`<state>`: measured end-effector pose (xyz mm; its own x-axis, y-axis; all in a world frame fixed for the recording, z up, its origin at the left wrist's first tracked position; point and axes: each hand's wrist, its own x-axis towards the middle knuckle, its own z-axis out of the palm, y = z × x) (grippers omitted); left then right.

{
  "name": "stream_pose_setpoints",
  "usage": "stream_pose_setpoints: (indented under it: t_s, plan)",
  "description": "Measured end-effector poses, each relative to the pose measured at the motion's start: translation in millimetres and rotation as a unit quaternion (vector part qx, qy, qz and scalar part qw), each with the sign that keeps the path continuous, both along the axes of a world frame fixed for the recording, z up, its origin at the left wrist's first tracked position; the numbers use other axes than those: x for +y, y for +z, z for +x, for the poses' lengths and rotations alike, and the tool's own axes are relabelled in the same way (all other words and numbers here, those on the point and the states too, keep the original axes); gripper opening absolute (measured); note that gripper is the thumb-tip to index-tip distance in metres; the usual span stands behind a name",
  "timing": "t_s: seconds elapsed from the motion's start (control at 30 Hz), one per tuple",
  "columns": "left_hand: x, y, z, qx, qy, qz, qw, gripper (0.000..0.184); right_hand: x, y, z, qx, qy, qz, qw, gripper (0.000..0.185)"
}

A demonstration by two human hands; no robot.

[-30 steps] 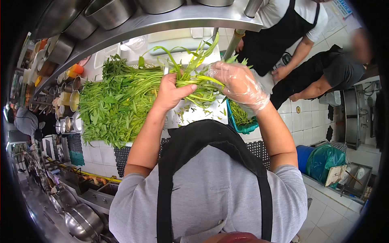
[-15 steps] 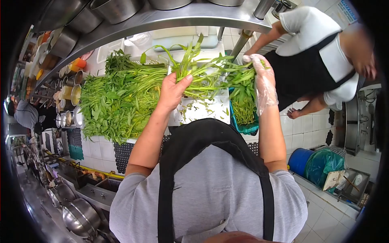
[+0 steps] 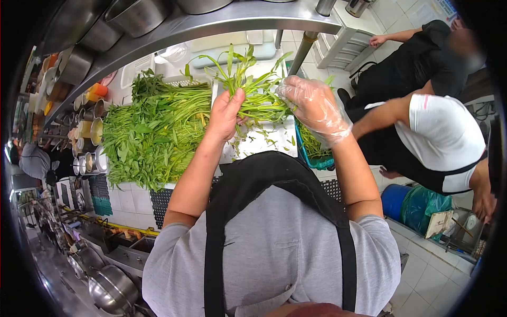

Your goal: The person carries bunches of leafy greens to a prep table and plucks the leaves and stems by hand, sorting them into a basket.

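Observation:
My bare left hand (image 3: 226,117) is closed around the lower part of a bunch of water spinach (image 3: 257,96), whose leafy tips fan up and to the right. At the bunch's right side is my right hand (image 3: 316,108), in a clear plastic glove, with its fingers curled in on the stems; the fingertips are partly hidden. Beneath the bunch lies a white tray (image 3: 228,153) scattered with leaf bits. A large pile of water spinach (image 3: 153,138) spreads to the left. Below my right hand stands a green-lined bin (image 3: 323,162) holding loose greens.
A steel shelf (image 3: 232,22) with pots crosses above the work surface. Two co-workers stand on the right, one in a white shirt (image 3: 446,134), one in black (image 3: 396,68). Metal cups and containers (image 3: 90,161) line the left. A blue drum (image 3: 393,198) stands at lower right.
My right hand has moved left from above the bin to the bunch, and the leafy greens it held are gone from it. The white-shirted co-worker has shifted lower; another co-worker shows behind.

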<state>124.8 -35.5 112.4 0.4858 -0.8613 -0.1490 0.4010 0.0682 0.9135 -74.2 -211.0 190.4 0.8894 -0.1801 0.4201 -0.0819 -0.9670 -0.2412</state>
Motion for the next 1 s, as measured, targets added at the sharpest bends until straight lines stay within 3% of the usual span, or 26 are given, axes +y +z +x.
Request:
stream_pose_setpoints:
  t_s: [0.1,0.23,0.33,0.4,0.43,0.5,0.57,0.63,0.73,0.8,0.83,0.87,0.9,1.0]
  plan:
    - [-0.1,-3.7,-0.6,0.005,-0.024,-0.028,0.999,0.033,-0.2,-14.9,10.3,-0.026,0.022,0.016,0.999,0.040]
    - [-0.8,-17.1,-0.1,-0.013,-0.042,-0.033,0.998,0.039,7.3,-16.8,12.0,0.033,0.069,0.044,0.996,0.039]
    - [0.4,-17.0,-4.7,0.010,-0.027,-0.018,0.999,0.036,10.6,-31.8,14.1,0.090,0.030,0.012,0.995,0.035]
    - [3.6,-15.8,-3.7,0.025,0.007,0.010,1.000,0.029,3.3,-45.8,11.8,0.001,-0.147,0.002,0.989,0.024]
    - [5.8,-18.0,0.7,0.027,0.010,0.009,1.000,0.029,-15.4,-40.2,8.1,-0.099,-0.246,0.288,0.920,0.016]
    - [14.2,-20.9,10.5,0.089,0.073,0.002,0.993,0.031,-32.6,-56.8,-3.2,-0.187,-0.200,0.473,0.837,0.025]
    - [15.6,-22.6,17.3,0.118,0.093,0.003,0.989,0.033,-36.0,-43.8,-21.6,-0.105,-0.237,0.527,0.809,0.025]
    - [17.0,-29.2,23.1,0.182,0.104,-0.006,0.978,0.035,-42.2,-44.0,-33.8,-0.097,-0.210,0.453,0.861,0.021]
    - [15.1,-27.1,23.1,0.179,0.100,-0.013,0.979,0.036,-38.7,-33.6,-37.8,-0.116,-0.188,0.466,0.857,0.020]
    - [15.4,-30.5,27.0,0.180,0.086,-0.020,0.980,0.036,-39.1,-25.6,-35.1,-0.145,-0.129,0.195,0.961,0.019]
    - [15.4,-35.8,32.3,0.253,0.052,-0.063,0.964,0.037,-33.0,-22.4,-32.8,-0.148,-0.134,0.196,0.960,0.019]
    - [14.1,-37.9,35.7,0.323,0.016,-0.105,0.940,0.038,-22.4,-17.8,-26.5,-0.156,-0.146,0.309,0.927,0.017]
    - [12.3,-33.7,35.9,0.322,0.010,-0.104,0.941,0.038,-14.2,-15.1,-20.5,-0.164,-0.155,0.418,0.880,0.016]
    - [10.9,-26.3,35.6,0.416,0.009,-0.100,0.904,0.041,-7.3,-22.0,-5.6,-0.188,-0.123,0.416,0.881,0.016]
